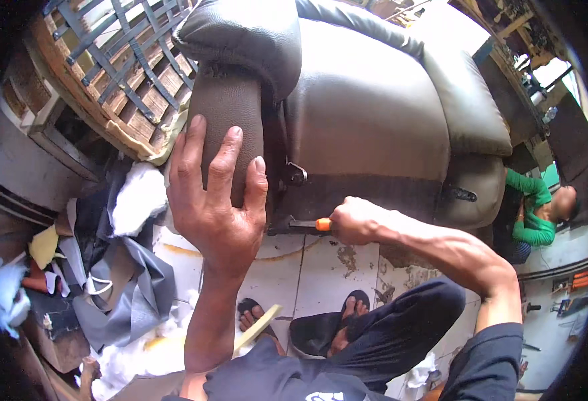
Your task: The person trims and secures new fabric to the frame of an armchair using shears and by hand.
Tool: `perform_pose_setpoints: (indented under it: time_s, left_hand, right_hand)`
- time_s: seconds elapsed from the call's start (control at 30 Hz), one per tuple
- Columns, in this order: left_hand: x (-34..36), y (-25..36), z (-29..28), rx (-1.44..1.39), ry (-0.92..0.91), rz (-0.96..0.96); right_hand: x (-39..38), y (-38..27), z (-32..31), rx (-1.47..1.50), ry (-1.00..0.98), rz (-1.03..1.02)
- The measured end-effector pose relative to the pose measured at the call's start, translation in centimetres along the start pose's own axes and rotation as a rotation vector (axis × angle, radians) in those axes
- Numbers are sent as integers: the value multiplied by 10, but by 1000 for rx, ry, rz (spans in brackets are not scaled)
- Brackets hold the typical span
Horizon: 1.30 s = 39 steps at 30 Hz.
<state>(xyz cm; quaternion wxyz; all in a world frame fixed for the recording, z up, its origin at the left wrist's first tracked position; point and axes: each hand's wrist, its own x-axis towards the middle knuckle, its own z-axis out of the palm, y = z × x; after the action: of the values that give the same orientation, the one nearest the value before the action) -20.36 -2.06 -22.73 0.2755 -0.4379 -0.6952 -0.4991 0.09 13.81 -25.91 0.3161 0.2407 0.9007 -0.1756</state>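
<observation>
Tiles (pixel 327 260), grey fabric (pixel 133 294), brown sofa (pixel 367 113), left hand (pixel 217 210) spread over armrest (pixel 225 100), right hand (pixel 354 220) gripping orange-handled tool (pixel 322 224)

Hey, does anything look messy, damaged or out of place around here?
Yes. Loose white stuffing is strewn over the tiled floor at lower left, by a crumpled grey sheet, so it looks spilled. Near the brown seat, the tiles show dark blotches and a brownish streak, as if stained or worn.
</observation>
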Motion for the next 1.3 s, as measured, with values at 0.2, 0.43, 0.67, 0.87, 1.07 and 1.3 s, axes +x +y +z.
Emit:
perform_pose_setpoints:
  time_s: [0.2,0.43,0.67,0.87,1.07,1.3]
  left_hand:
    - [4,-9,-8,-109,-43,39]
    - [-2,-13,-8,-108,-15,53]
    - [-3,-17,-13,-138,-41,49]
    - [-2,-17,-10,-155,-18,37]
    - [-2,-15,-10,-141,-1,41]
    - [-3,-15,-9,-142,17,50]
  right_hand:
    - [33,-35,183,57,-350,-228]
    - [-28,-69,158,191,12,109]
    - [-50,-75,64,590,16,357]
    - [-14,-83,86,-375,885,37]
    - [5,-62,105,-358,866,-15]
    - [-27,-96,135,1214,18,78]
